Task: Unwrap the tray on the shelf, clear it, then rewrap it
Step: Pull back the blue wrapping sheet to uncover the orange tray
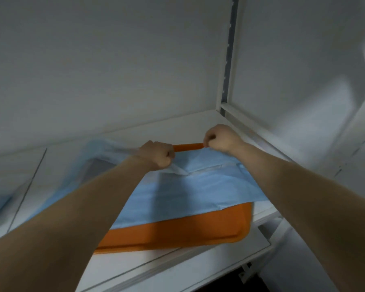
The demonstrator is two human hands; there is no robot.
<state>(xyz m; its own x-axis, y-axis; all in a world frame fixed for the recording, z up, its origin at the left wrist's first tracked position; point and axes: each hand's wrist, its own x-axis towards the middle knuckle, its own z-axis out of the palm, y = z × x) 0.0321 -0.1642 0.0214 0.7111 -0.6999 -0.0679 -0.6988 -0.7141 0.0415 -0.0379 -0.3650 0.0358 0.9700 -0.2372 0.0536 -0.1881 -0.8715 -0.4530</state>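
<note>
While the orange tray rests on the shelf, left hand and right hand each grip the blue wrap at the tray's far rim; the wrap extends from them toward the near rim.

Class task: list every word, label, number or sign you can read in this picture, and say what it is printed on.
None: no text shows on the orange plastic tray, the light blue wrap sheet, the white shelf or the white cabinet walls.

Dim cool light, soft shadow on the blue wrap, edges smeared, perhaps motion blur, wide-angle bowing
</note>
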